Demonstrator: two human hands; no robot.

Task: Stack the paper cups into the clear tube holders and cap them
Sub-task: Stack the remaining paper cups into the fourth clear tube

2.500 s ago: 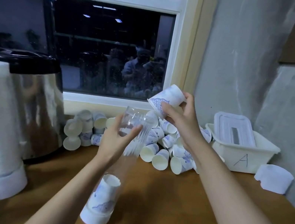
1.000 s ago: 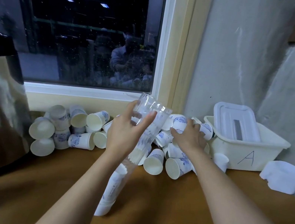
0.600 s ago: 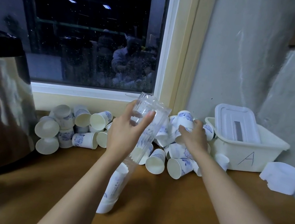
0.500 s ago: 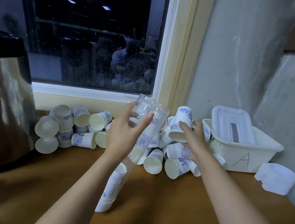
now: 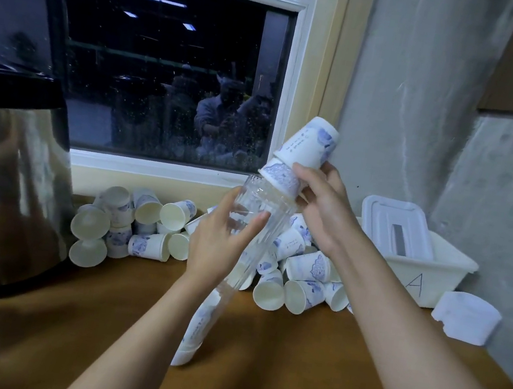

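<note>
Head view, cup loading under way. I read the task as early. The clear tube holder [image 5: 267, 200] is tilted, with its white base cap [image 5: 182, 355] on the bench [image 5: 286, 376]. It holds only a short stack of cups [image 5: 200, 320] at its bottom, most of its length is bare, and no top cap is fitted. Many loose paper cups [image 5: 303, 270] lie heaped behind it below the window sill, with a second cluster [image 5: 128, 223] to the left.

The left hand [image 5: 219, 246] grips the tube just below its mouth, thumb and fingers wrapped round it. The right hand [image 5: 324, 205] pinches two nested cups [image 5: 307, 148], bottoms up, with the lower rim at the tube's mouth. I judge they are about to be slid in.

Surroundings: a brown wooden bench, a dark window [image 5: 166, 77] reflecting ceiling lights, and a bare grey wall at right. A steel urn [image 5: 2, 185] stands at left. A white bin marked A [image 5: 420, 279] sits by the wall with a lid [image 5: 395, 227] propped in it and a white cap-like piece [image 5: 465, 317] just beside it.
</note>
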